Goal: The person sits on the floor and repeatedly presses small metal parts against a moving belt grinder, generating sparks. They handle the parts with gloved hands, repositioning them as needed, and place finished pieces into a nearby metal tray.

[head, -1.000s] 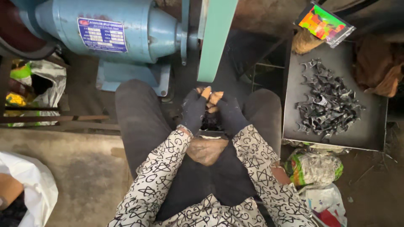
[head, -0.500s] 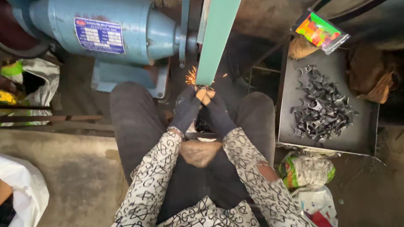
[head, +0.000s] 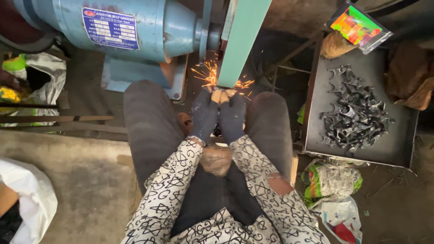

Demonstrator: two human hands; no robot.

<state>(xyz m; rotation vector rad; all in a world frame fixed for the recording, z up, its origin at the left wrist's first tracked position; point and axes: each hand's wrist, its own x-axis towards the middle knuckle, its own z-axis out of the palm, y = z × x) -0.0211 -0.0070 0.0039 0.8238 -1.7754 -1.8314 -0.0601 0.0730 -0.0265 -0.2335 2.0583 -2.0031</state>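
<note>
My left hand [head: 204,115] and my right hand [head: 232,116] wear dark gloves and are pressed together between my knees. Both pinch a small metal piece [head: 222,94] that is mostly hidden by my fingertips. The piece touches the green abrasive belt [head: 243,40] of the blue belt grinder [head: 135,29]. Orange sparks [head: 205,74] spray left and right from the point of contact.
A dark metal tray [head: 325,131] on my right holds a pile of several small dark metal parts [head: 355,119]. A colourful packet [head: 358,25] lies at its far end. Plastic bags [head: 332,180] sit below the tray, and other bags [head: 38,81] lie on my left.
My hands moved up from my lap to the belt. The piece now touches the belt and the sparks have grown.
</note>
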